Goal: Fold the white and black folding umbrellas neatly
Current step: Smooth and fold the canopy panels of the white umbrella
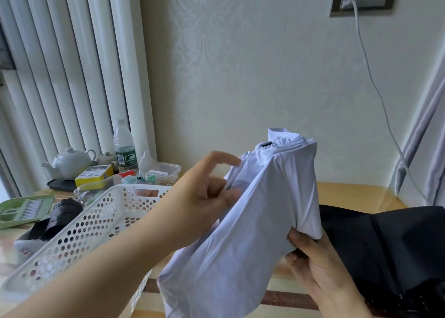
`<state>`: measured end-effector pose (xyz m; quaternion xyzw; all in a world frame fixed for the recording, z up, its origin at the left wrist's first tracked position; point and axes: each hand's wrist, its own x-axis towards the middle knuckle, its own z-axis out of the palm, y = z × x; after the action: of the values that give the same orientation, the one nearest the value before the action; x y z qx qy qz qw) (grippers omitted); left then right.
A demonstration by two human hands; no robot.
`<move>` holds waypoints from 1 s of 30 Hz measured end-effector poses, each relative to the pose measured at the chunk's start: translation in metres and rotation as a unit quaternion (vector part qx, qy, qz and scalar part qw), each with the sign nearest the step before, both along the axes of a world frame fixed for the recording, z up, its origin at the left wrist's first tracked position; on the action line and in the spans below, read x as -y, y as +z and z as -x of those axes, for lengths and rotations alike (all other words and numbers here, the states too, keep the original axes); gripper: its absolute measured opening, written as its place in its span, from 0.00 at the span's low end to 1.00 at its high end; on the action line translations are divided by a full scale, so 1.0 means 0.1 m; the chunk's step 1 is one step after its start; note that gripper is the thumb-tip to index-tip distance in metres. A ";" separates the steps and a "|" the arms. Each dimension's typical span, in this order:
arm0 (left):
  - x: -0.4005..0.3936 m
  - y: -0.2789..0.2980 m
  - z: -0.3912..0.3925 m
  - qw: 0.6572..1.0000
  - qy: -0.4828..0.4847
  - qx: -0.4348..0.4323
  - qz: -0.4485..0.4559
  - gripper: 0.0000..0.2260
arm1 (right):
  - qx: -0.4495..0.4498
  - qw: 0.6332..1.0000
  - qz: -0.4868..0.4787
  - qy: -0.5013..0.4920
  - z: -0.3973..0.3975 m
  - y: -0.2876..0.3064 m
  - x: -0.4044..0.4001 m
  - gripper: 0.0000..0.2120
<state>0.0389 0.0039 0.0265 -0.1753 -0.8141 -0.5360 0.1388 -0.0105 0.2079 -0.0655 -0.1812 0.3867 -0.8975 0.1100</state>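
Fingers of the left hand [204, 192] pinch a flap of the white umbrella [262, 197] in mid-frame, the right hand [313, 260] grips its bottom; each flap should probably be smoothed flat before wrapping.

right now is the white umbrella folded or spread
Partly folded: the white umbrella is collapsed, but its cloth hangs loose between the left hand and right hand.

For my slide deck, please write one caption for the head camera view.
Left hand pinches the white umbrella canopy while right hand grips its base; black umbrella lies on table.
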 end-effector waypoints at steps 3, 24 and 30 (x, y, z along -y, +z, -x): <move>-0.03 -0.04 -0.05 0.995 0.094 0.016 0.028 0.17 | -0.017 0.999 -0.030 -0.022 0.04 -0.01 -0.05 0.25; -0.22 0.27 -0.02 0.987 0.116 -0.084 0.078 0.07 | -0.001 0.996 0.020 -0.088 0.09 -0.03 -0.17 0.24; -0.30 0.33 0.15 0.979 0.119 -0.015 0.163 0.06 | -0.014 0.998 0.000 -0.061 0.05 -0.01 -0.14 0.17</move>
<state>0.0241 0.0339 0.0595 -0.1052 -0.9034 -0.3733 0.1829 -0.0157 0.2216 -0.0667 -0.1699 0.3980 -0.9001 0.0499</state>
